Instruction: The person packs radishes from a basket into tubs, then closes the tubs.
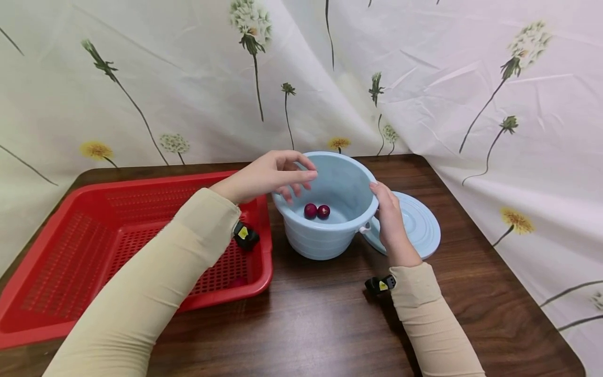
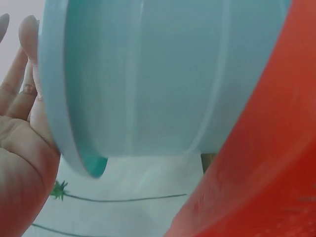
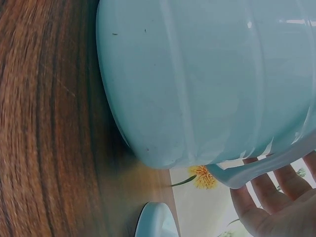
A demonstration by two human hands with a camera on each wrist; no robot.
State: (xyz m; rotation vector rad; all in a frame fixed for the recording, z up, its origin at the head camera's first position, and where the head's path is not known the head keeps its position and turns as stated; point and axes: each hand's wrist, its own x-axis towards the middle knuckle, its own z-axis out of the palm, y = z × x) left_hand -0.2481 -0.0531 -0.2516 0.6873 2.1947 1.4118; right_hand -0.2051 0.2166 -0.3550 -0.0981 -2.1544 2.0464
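A light-blue plastic bucket [image 1: 320,238] stands upright on the table. Two small, round, dark-red fruits [image 1: 310,211] lie side by side on its bottom. My left hand [image 1: 278,175] hovers over the bucket's left rim, fingers loosely bent and parted, with nothing visible between them. In the left wrist view, that hand's palm [image 2: 22,143] shows beside the rim. On the right side, my right hand [image 1: 390,217] holds the bucket's rim, thumb on top. Its fingers [image 3: 269,192] lie along the outside, under the rim, partly hidden in the right wrist view.
To the left sits a red plastic basket [image 1: 268,251] with perforated sides, close to the bucket; a dark-red round thing [image 1: 238,281] shows dimly inside it. The blue lid [image 1: 419,222] lies on the brown wooden table [image 1: 311,314], right of the bucket. Flower-printed cloth [image 1: 198,78] hangs behind.
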